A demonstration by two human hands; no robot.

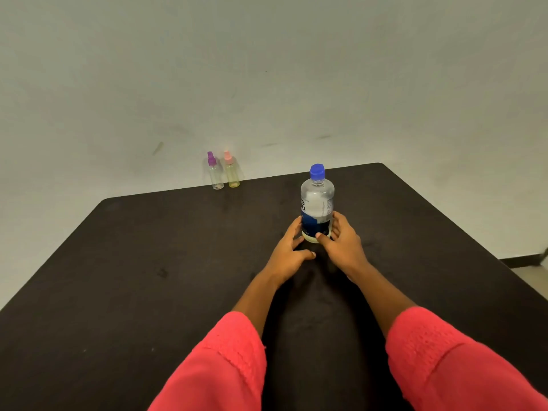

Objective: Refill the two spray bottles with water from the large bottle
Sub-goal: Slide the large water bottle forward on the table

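Note:
A large clear water bottle (317, 203) with a blue cap and a dark blue label stands upright on the dark table (148, 262), right of centre. My right hand (341, 241) wraps its base from the right, thumb across the front. My left hand (292, 247) rests against the base from the left, fingers apart on the table. Two small spray bottles stand side by side at the table's far edge: a clear one with a purple spray head (216, 173) on the left, a yellowish one with a pink spray head (232, 170) on the right. Both are well beyond my hands.
A pale wall rises directly behind the table's far edge. The table's right edge runs diagonally down the right side, with floor and a dark skirting board (522, 259) beyond it. Red sleeves cover my forearms.

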